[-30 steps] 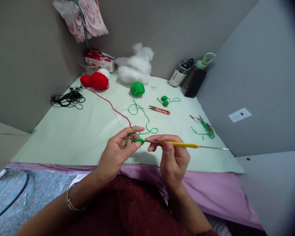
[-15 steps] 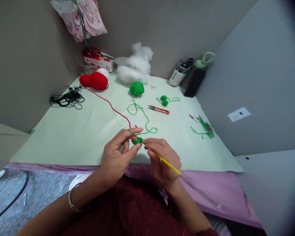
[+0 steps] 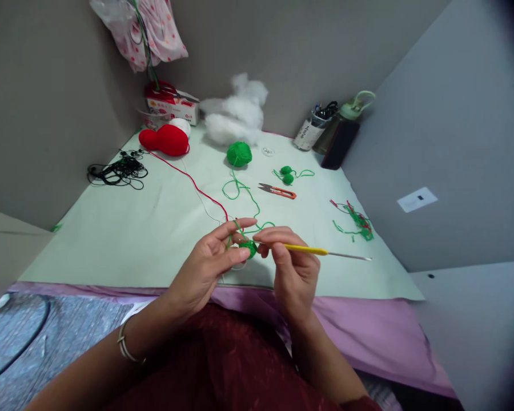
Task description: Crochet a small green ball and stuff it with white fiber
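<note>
Green crochet piece (image 3: 250, 249) pinched in left fingers (image 3: 231, 258), yellow hook (image 3: 306, 249) gripped in right fingers (image 3: 278, 234); box lettering (image 3: 166, 107) illegible

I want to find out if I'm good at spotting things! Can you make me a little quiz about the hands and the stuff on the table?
1. Which hand holds the yellow-handled hook?
2. True or false: the left hand holds a small green yarn piece.
3. Fill the gap: the orange snips lie on the table with their blades pointing to the picture's ____ side.

Key:
1. The right hand.
2. True.
3. Left.
</note>
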A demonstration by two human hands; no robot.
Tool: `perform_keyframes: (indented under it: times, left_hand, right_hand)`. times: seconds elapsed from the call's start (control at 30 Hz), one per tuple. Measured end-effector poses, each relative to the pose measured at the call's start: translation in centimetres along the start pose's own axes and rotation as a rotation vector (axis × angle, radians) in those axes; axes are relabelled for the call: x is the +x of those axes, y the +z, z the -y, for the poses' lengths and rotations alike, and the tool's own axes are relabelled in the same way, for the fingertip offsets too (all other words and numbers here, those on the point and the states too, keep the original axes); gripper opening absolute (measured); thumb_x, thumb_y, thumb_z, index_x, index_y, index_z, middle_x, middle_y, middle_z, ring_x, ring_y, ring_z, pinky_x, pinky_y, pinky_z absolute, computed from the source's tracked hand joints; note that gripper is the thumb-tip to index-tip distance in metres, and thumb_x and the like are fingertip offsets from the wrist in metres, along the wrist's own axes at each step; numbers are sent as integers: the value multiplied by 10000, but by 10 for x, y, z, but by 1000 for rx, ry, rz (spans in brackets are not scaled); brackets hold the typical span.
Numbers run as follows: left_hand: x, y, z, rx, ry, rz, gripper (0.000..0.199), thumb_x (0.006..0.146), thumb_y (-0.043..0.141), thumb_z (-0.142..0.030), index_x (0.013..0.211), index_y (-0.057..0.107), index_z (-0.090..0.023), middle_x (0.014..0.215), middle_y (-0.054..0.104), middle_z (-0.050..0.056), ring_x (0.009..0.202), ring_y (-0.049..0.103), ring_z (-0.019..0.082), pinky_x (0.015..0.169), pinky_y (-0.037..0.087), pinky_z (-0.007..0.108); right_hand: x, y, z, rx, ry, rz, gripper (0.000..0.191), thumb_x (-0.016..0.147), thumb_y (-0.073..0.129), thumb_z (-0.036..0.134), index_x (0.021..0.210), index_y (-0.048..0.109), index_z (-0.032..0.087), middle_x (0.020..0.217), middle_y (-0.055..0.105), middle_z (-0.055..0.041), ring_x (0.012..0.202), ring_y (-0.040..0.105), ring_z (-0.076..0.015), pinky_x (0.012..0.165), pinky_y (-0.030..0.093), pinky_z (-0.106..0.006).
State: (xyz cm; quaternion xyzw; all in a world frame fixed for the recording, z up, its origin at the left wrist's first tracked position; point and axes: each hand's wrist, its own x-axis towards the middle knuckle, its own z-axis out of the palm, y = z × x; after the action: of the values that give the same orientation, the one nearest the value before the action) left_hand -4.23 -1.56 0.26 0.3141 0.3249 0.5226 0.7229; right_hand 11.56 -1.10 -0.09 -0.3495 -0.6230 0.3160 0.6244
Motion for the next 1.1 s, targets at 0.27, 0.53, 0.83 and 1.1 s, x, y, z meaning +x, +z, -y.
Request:
perform_keyframes:
  times: [0.27, 0.53, 0.83, 1.1]
  left_hand:
    - [0, 5, 7, -87, -36, -37, 448, 777, 900, -282, 1210, 792, -234, 810, 648, -14, 669, 530, 77, 762, 511, 220]
    - [3, 2, 1, -39, -27, -59, 343, 808, 854, -239, 1148, 812, -223, 718, 577, -46, 558, 376, 53, 643, 456, 199]
    - [-2, -2, 7, 206, 109, -52, 304, 888, 801, -304, 1192, 801, -291, 982, 659, 23, 885, 547, 149, 775, 437, 246]
    - [-3, -5, 6, 343, 203, -95, 274, 893, 782, -255, 1162, 802, -303, 918, 624, 3, 796, 496, 135, 735, 422, 246]
  right_hand:
    - [-16, 1, -9, -461, -371, 48, 393, 938, 690, 79, 1249, 753, 312, 1138, 758, -69, 984, 732, -208, 786, 622, -359]
    - [-2, 0, -1, 8, 7, -41, 196, 1018, 598, 201, 996, 781, 268, 921, 749, -28, 697, 637, -145, 628, 547, -313]
    - [0, -5, -10, 162, 233, -10, 217, 1035, 581, 361, 974, 733, 219, 855, 737, -33, 671, 631, -136, 658, 546, -304]
    - [-1, -6, 4, -53, 44, 51, 207, 1064, 504, 227, 1032, 708, 220, 931, 756, -41, 716, 675, -139, 671, 585, -309]
